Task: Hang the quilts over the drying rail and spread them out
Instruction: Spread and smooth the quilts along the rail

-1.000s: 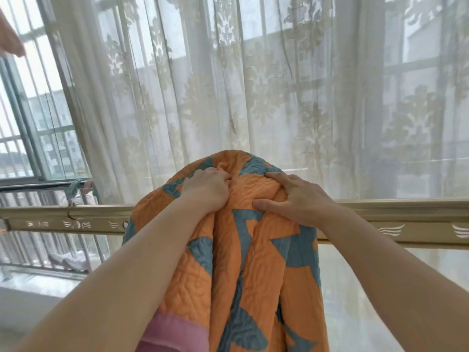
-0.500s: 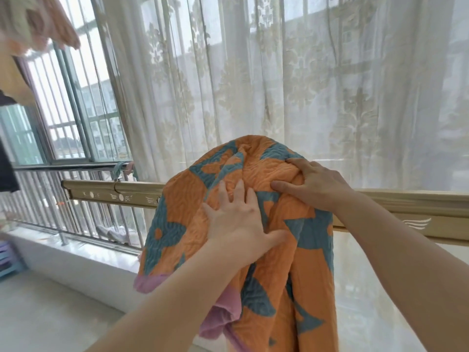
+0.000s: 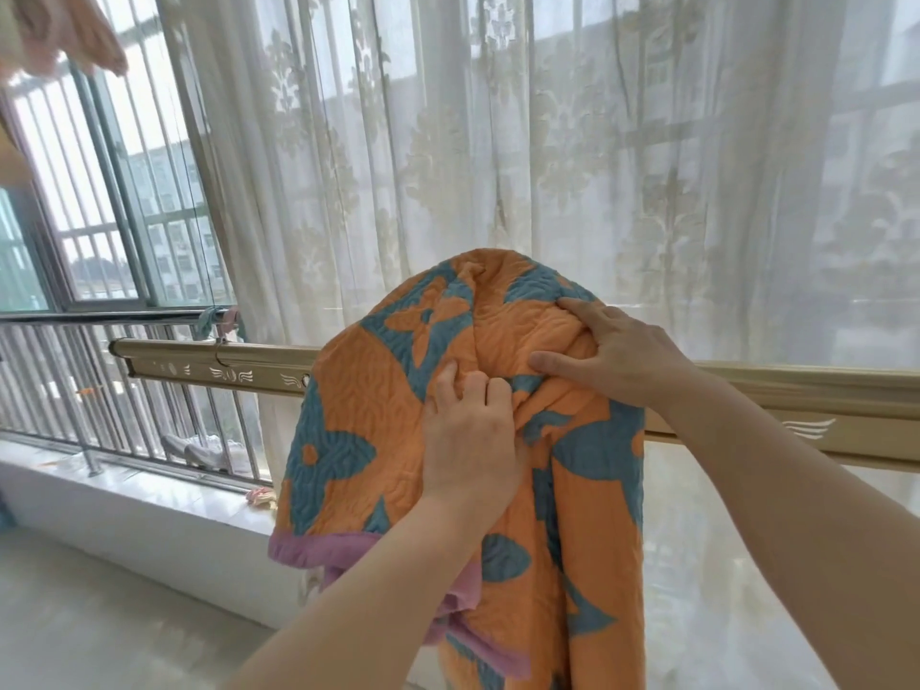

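Orange-and-teal stitched quilt with a mauve border: centre frame, bunched into a hump and draped over the gold metal drying rail, which runs left to right across mid-frame. The front side hangs down to the bottom edge. The mauve hem is at lower centre, folded and uneven. Not spread out; thick folds at the middle.

Left hand: centre frame, just below the hump, fingers curled tight into a fistful of quilt at the central fold.

Right hand: right of the hump top, thumb and index finger wide apart with a ridge of quilt between them. Looks like a clamp on that ridge, but the other fingertips are hidden behind the fabric.

Rail ends at mid left. A thin wire hanger hook sits on it there.

Behind: sheer white lace curtain fills the upper centre and right. Left of the frame: barred window and steel balustrade over a white ledge, with a small pink item on the ledge near the quilt's left edge. Upper left corner: blurred peach cloth hanging.
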### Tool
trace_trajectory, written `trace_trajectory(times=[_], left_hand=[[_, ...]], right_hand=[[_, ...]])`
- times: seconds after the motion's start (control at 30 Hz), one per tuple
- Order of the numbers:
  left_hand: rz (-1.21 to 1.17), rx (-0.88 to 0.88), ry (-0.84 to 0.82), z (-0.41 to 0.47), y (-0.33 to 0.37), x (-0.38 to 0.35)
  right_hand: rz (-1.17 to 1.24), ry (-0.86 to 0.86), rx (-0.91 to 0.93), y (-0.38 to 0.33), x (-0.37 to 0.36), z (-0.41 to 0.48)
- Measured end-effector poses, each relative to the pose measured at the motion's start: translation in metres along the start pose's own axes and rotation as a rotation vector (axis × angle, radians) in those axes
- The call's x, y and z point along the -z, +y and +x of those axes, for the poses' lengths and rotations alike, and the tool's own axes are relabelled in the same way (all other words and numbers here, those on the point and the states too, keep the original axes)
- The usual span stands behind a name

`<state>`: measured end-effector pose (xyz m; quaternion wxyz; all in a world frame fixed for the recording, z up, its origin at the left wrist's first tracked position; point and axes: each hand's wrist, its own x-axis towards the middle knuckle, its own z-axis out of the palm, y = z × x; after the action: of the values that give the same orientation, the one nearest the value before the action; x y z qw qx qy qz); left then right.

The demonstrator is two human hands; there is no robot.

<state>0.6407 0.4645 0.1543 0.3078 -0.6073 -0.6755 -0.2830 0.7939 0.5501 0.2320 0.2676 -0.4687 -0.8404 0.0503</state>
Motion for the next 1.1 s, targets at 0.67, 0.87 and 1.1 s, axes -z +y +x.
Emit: trace_trajectory(times=[0.67, 0.87, 1.1], left_hand=[[0.185, -0.136, -0.389, 0.142, -0.014, 0.064], [0.266, -0.24, -0.529, 0.135, 0.005, 0.051], [0.029, -0.202, -0.446, 0.123, 0.012, 0.068]], right_hand=[[-0.024, 0.018, 0.016, -0.006, 0.007, -0.043], [-0.089, -0.011, -0.018, -0.006, 0.008, -0.049], [-0.192, 0.07, 0.094, -0.03, 0.005, -0.027]])
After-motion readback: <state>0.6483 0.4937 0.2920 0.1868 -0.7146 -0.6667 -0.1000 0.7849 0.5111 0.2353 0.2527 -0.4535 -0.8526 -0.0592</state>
